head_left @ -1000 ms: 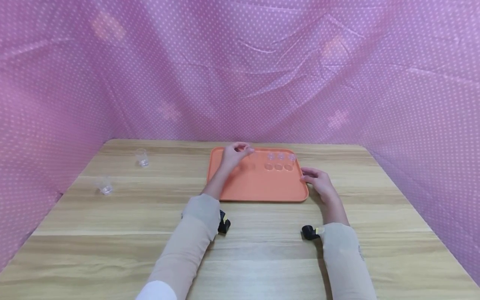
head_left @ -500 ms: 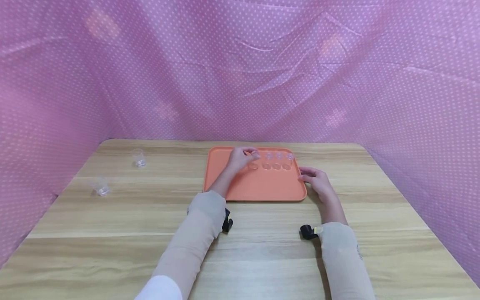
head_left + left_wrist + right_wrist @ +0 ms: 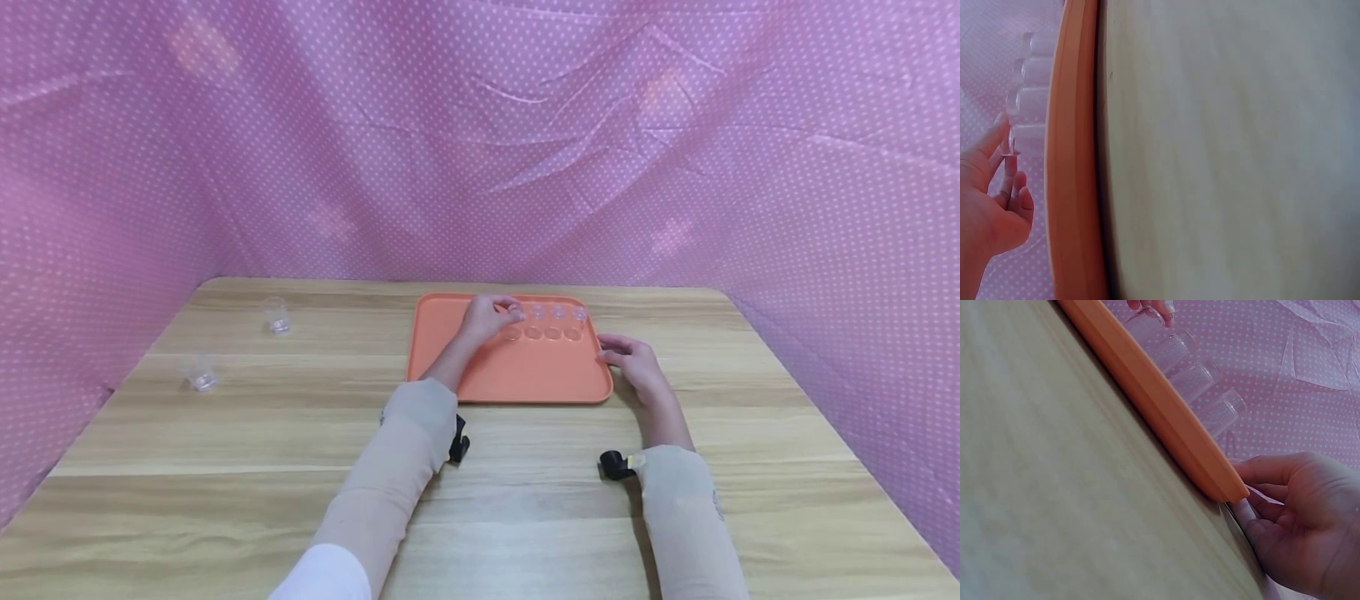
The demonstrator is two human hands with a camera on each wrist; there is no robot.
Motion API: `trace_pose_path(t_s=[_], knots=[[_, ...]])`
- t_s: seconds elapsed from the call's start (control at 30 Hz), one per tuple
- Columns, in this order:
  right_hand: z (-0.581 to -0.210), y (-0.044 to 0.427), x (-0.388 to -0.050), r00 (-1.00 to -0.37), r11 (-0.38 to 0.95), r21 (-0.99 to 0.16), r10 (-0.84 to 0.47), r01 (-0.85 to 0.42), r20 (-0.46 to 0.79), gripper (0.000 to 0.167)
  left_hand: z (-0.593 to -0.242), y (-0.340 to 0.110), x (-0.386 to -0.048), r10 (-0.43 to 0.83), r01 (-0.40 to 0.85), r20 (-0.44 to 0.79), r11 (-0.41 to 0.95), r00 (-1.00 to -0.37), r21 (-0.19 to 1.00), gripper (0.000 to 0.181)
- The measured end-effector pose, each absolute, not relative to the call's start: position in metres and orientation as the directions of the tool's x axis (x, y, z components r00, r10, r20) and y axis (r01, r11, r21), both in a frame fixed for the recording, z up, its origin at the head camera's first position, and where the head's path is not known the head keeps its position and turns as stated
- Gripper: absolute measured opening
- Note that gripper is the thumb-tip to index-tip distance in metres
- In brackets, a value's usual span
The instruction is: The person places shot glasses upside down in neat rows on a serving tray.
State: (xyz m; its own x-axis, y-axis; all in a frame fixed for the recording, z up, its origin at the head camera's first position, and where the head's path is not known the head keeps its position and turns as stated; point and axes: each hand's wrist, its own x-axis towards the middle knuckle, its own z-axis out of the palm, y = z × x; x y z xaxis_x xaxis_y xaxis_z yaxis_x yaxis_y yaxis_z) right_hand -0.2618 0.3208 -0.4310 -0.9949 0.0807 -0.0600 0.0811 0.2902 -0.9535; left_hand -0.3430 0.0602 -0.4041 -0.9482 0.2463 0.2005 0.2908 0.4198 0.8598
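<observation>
An orange tray [image 3: 525,375] lies on the wooden table, bearing a row of small clear cups along its right back part. My left hand [image 3: 483,319] reaches over the tray and pinches the rim of the leftmost cup [image 3: 1030,136] between thumb and finger. That cup stands upright beside the others, such as the rightmost cup [image 3: 1219,415]. At the tray's right edge, my right hand [image 3: 633,362] grips the rim; in the right wrist view a finger lies on the rim and the thumb is below it.
Two more clear cups stand on the table at the left, one farther back [image 3: 278,319] and one nearer [image 3: 202,377]. A pink dotted cloth [image 3: 480,150] hangs behind the table [image 3: 525,517] and along both sides.
My left hand has moved right and slightly down with its cup, bringing it to the left end of the row. The right hand stays at the tray's edge.
</observation>
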Motion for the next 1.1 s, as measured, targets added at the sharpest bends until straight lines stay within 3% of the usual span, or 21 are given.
trace_pose_path(t_s=[0.63, 0.87, 1.1], knots=[[-0.434, 0.32, -0.263, -0.995, 0.316, -0.947, 0.095, 0.065, -0.037, 0.041, -0.406, 0.064, -0.347, 0.253, 0.277, 0.178, 0.439, -0.951, 0.855, 0.029], [-0.435, 0.32, -0.262, -0.995, 0.305, -0.95, 0.095, 0.07, -0.043, 0.041, -0.399, 0.054, -0.345, 0.262, 0.235, 0.129, 0.427, -0.956, 0.873, 0.041], [-0.434, 0.321, -0.262, -0.994, 0.303, -0.95, 0.093, 0.079, -0.053, 0.042, -0.383, 0.023, -0.349, 0.218, 0.278, 0.203, 0.406, -0.954, 0.87, 0.04]])
